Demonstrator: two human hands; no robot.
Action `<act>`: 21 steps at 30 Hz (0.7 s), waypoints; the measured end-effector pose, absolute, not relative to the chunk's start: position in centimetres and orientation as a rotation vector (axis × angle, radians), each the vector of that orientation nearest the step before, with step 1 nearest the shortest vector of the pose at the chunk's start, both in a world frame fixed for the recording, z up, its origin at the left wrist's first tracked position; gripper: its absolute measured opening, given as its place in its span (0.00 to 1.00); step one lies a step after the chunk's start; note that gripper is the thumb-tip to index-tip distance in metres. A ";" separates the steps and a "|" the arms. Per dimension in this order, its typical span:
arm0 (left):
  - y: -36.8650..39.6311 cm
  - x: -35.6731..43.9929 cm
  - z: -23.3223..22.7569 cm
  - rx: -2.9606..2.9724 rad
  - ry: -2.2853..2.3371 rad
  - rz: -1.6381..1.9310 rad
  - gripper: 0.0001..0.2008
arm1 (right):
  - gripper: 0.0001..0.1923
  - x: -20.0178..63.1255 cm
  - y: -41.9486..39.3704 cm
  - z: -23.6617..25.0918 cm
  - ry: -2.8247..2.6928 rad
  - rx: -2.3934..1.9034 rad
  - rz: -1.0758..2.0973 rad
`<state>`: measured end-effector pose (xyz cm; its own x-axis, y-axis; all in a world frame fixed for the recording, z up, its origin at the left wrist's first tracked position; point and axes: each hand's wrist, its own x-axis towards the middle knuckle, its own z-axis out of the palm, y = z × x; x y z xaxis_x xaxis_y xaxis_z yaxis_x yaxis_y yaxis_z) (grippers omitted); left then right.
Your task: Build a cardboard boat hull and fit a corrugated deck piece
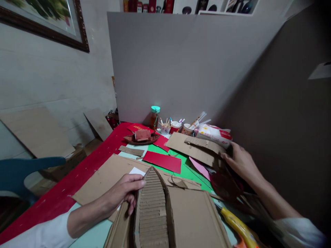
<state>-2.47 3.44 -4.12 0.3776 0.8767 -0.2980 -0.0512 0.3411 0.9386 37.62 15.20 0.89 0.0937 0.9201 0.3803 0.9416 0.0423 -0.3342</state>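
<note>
Nearest the camera lies a cardboard boat hull [152, 213], its deck ribbed with corrugated strips, its pointed bow aimed away from the person; it rests on flat cardboard sheets [103, 179] on the table. At its left side the left hand [124, 193] has its fingers curled loosely, fingertips touching the hull's bow edge, thumb toward a small white paper [136, 171]; it steadies the edge without closing fully around it. Beyond the bow lies a red card [162, 161] on a green mat [191, 170], and farther back a small brown model boat [141, 137], a jar with a teal lid [154, 117] and paper cups [181, 128] of sticks. To the right, the right hand [240, 162] reaches to a torn cardboard piece [196, 148], fingers at its edge; whether it grips it I cannot tell. A yellow-handled tool [239, 227] lies near the right forearm.
</note>
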 end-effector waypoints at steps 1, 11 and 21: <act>3.4 -2.5 -4.1 1.037 0.998 0.763 0.19 | 0.25 36.5 14.1 1.3 -1.857 -1.825 -0.040; 3.0 -2.9 -3.7 1.119 1.105 0.957 0.18 | 0.17 24.5 1.3 1.5 -2.290 -1.460 0.612; 5.5 -7.4 -0.9 0.864 1.412 1.155 0.13 | 0.26 29.3 2.1 -1.5 -2.515 -1.598 0.326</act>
<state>-7.44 5.52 -0.86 -0.1704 0.9450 -0.2793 -0.0866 0.2679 0.9595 29.29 2.06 -1.47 -0.4243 0.9055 0.0054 0.8742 0.4112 -0.2583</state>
